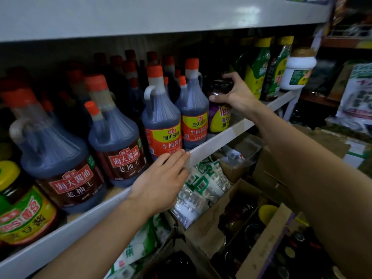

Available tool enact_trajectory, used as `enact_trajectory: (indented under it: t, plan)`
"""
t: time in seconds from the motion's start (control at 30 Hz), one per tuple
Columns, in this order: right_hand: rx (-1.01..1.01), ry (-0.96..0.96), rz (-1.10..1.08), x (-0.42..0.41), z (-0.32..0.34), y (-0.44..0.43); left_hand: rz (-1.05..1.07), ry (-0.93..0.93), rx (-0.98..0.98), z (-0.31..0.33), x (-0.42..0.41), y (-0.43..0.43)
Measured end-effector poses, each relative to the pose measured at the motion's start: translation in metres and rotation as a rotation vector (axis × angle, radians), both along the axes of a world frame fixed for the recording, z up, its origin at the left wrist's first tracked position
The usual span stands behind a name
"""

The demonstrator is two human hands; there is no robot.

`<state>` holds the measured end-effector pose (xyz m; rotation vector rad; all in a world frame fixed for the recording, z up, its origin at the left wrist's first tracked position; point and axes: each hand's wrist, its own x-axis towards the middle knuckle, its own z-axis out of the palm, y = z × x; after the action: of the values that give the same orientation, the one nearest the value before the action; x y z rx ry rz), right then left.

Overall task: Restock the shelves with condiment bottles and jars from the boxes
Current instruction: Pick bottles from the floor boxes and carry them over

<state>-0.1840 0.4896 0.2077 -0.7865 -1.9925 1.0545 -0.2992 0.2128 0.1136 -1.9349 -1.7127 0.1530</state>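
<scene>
My right hand grips the dark lid and neck of a jar with a purple and yellow label, which stands on the grey shelf right of the soy sauce jugs. My left hand rests with straight fingers on the shelf's front lip, below an orange-labelled jug. Several dark soy sauce jugs with orange caps, such as a big brown-labelled one, fill the shelf's left part. An open cardboard box holding dark jars sits below at the right.
Green and yellow bottles and a white tub stand at the shelf's right end. A yellow-lidded jar is at the far left. White and green bags lie under the shelf. Another shelf board runs close overhead.
</scene>
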Motion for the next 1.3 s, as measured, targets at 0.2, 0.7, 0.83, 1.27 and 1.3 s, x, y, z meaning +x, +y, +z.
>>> enact_trajectory:
  t: [0.2, 0.7, 0.83, 1.27, 1.3]
  plan:
    - [-0.089, 0.139, -0.071, 0.022, -0.01, -0.023, -0.01, -0.007, -0.043, 0.005, 0.001, -0.001]
    - [0.139, -0.606, -0.6, 0.252, -0.25, -0.307, 0.089, -0.812, -0.519, -0.114, 0.236, -0.066]
    - [0.072, -0.961, -0.36, 0.254, -0.286, -0.344, 0.063, -0.886, -0.581, -0.122, 0.234, -0.079]
    - [0.167, -1.194, -0.343, 0.266, -0.211, -0.344, -0.018, -1.154, -1.042, -0.149, 0.202, -0.091]
    - [0.17, -1.136, -0.366, 0.267, -0.186, -0.345, -0.062, -1.309, -1.092, -0.146, 0.205, -0.093]
